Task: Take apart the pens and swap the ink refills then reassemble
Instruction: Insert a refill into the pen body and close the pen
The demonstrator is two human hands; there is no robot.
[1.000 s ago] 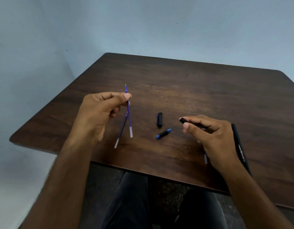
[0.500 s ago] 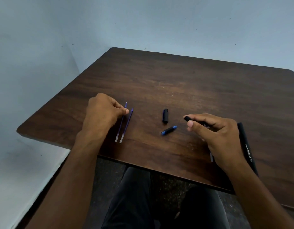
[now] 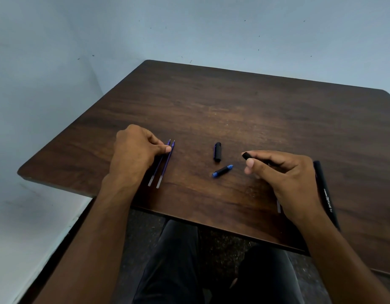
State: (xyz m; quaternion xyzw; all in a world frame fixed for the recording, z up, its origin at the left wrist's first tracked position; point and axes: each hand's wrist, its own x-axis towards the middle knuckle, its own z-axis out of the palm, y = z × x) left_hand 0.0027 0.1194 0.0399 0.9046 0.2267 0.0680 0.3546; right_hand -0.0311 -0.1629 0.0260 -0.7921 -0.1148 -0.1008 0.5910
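Note:
Two thin blue ink refills lie side by side on the brown table, tips pointing away from me. My left hand rests on the table over their far ends, thumb and fingers pinched on the left refill. My right hand hovers low at the right and grips a black pen barrel; only its end shows past my thumb. A pale tube end pokes out below that hand. A second black pen barrel with white lettering lies beside my right wrist.
A black cap and a short black-and-blue pen piece lie between my hands. The table's front edge runs just above my knees. A pale wall stands behind and to the left.
My left hand lowered the raised refill onto the table next to the other one and has stayed on it. My right hand kept its grip on the barrel and barely moved.

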